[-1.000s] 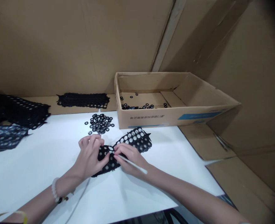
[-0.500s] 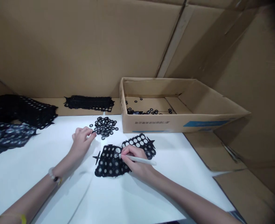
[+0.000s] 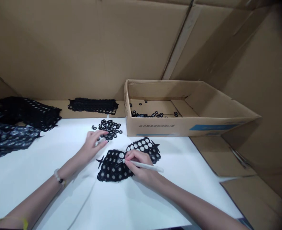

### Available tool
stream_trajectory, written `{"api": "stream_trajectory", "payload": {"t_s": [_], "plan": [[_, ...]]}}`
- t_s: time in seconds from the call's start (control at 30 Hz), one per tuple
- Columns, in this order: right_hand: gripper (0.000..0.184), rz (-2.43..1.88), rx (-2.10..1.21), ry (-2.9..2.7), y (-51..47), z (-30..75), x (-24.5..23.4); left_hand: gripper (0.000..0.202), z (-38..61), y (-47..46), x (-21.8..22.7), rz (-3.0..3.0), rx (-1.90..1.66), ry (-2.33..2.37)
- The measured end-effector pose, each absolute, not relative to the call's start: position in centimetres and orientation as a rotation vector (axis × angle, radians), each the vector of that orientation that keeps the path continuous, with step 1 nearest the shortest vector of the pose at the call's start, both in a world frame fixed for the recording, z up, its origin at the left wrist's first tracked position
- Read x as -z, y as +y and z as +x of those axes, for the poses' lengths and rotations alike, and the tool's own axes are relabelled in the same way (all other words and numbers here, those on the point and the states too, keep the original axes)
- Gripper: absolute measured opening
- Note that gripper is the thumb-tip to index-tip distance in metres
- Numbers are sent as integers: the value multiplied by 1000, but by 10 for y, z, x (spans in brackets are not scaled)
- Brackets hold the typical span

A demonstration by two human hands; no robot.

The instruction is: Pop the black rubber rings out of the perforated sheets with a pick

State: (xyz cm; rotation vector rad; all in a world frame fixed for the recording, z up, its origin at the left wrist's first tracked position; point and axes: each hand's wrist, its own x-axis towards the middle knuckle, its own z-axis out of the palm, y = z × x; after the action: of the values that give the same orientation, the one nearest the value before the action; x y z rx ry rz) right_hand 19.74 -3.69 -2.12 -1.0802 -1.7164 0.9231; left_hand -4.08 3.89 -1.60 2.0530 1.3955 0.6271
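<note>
On the white board (image 3: 59, 198) at the front of the table, a black punched sheet (image 3: 112, 169) lies bunched into two lobes, its pale round spots close together and a few spiky points sticking out at its edges. The right hand (image 3: 141, 164) rests on this sheet, closed around a white stick (image 3: 147, 166) in a pen-like grip, with the stick's tip pressed to one of the round spots near the middle of the sheet. The left hand (image 3: 94, 143) is off the sheet, just below a loose pile of small black rings (image 3: 109, 129), and its fingers (image 3: 101, 134) are loosely curled at the pile's edge. Something small and pale shows by those fingertips, but I cannot tell whether that hand is gripping anything. A beaded bracelet (image 3: 57, 175) circles the left wrist.

Behind the pile stands an open cardboard box (image 3: 179, 129), with more black rings (image 3: 152, 114) scattered across its floor. To the left, on a cardboard ledge (image 3: 62, 108) along the back of the table, lies a long black strip (image 3: 93, 105). Farther left are a heap of black sheets (image 3: 28, 111) and another heap with shiny rings (image 3: 9, 137). Cardboard walls (image 3: 83, 48) rise behind everything.
</note>
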Motion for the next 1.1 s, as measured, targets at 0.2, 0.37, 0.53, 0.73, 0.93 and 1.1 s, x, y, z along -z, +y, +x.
{"api": "stream_trajectory", "payload": {"t_s": [0.2, 0.37, 0.53, 0.73, 0.93, 1.1], "plan": [[11, -1011, -856, -1747, -37, 201, 18, 29, -30, 31, 14, 1925, -360, 982], [11, -1009, -800, -1794, -33, 205, 16, 30, -35, 39, 14, 1912, -387, 966], [8, -968, -778, -1792, -33, 205, 15, 31, -31, 32, 12, 1886, -370, 995], [6, -958, -676, -1665, -39, 198, 15, 21, -18, 12, 3, 1977, -577, 1066], [8, -934, -649, -1618, -40, 198, 15, 18, -12, 2, -2, 2013, -679, 1088], [9, -947, -643, -1611, -41, 198, 8, 18, -11, -2, -2, 1990, -687, 1132]]}}
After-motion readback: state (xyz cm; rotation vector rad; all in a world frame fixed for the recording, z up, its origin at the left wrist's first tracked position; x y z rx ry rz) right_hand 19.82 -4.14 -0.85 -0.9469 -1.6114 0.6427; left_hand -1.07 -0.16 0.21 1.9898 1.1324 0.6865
